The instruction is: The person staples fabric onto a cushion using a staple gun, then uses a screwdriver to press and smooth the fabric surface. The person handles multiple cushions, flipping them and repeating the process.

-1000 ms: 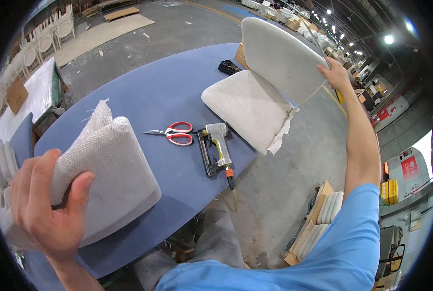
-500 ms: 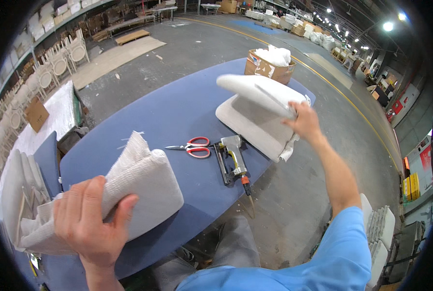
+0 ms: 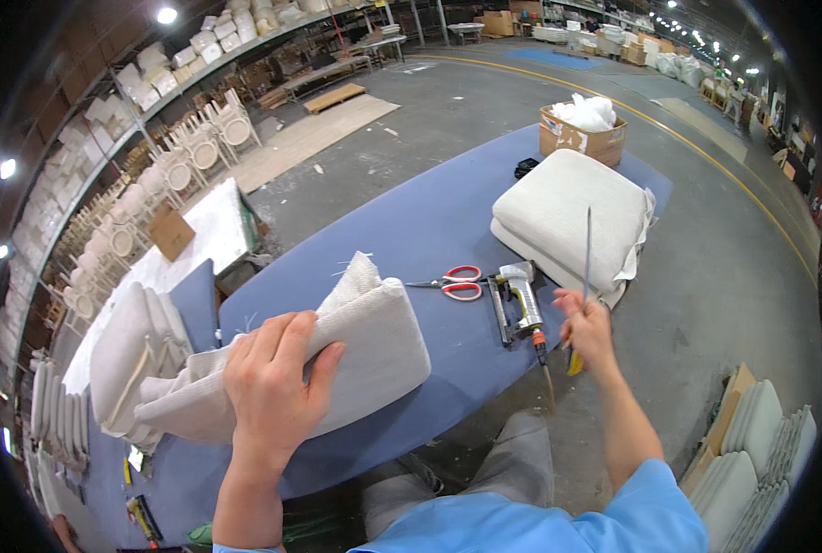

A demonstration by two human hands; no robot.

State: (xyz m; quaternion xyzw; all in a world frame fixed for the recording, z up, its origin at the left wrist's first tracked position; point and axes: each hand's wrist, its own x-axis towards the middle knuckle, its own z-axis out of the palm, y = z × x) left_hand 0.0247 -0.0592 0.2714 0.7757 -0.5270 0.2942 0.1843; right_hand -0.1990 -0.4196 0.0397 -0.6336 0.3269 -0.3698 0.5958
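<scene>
My left hand (image 3: 277, 373) is closed on the folded-up loose fabric of a light grey seat cushion (image 3: 374, 355), tilted on the blue table at the left. Closed around a screwdriver-like tool (image 3: 588, 249) is my right hand (image 3: 588, 332), over the table's right edge. Its long thin metal shaft points up, and a yellow handle end shows below the fist. Two covered cushions (image 3: 572, 207) lie stacked just beyond that hand, fabric edges hanging loose. Red-handled scissors (image 3: 462, 283) and a silver staple gun (image 3: 524, 300) with a hose lie between my hands.
A cardboard box (image 3: 581, 140) with white stuffing stands at the blue table's (image 3: 383, 221) far end. More cushions (image 3: 135, 359) lean at the left, near a yellow-and-black tool (image 3: 142, 518). Cushion stacks (image 3: 752, 452) stand low at the right. Chair frames (image 3: 204, 152) line the left.
My right hand has let go of the upper cushion and drawn back toward me with the tool. That cushion, tilted up before, now lies flat on the stack. The view has swung left.
</scene>
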